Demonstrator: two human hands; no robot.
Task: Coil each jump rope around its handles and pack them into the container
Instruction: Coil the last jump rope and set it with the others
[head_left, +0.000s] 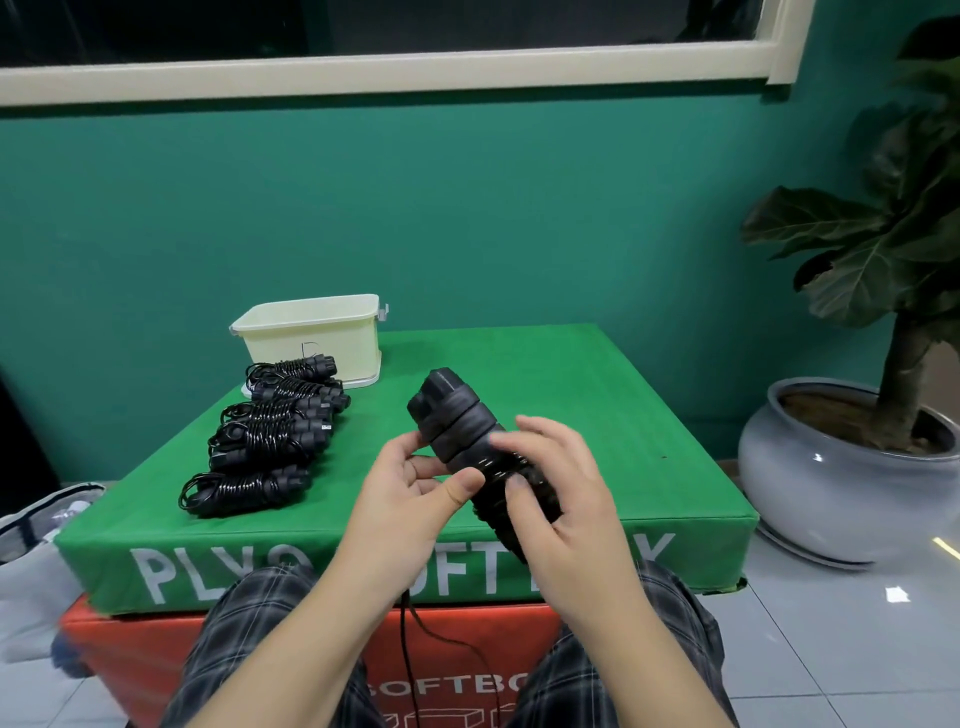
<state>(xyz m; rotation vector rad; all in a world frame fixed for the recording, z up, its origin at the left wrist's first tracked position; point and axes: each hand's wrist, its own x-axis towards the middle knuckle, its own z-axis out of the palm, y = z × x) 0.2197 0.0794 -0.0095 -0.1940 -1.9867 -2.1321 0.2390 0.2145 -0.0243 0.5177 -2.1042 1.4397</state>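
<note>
Both hands hold a pair of black handles (457, 431) side by side above the front of the green bench (571, 415), tilted with the free ends pointing up and away. The left hand (410, 493) grips them from the left, thumb pressed across the middle and fingers curled behind. The right hand (556, 499) wraps the lower part, where shiny black rope (511, 467) is already wound in several turns; its fingers curl over the coils. A loose length of rope hangs down between the knees in front of the red box (130, 665) beneath the bench. On the left half of the bench lie several coiled ropes (270, 436) in a row, running from near the front edge back to the cream container (322, 338), which stands at the far left corner; the nearest to it looks to touch its front wall. A potted plant (857, 467) stands on the floor to the right.
</note>
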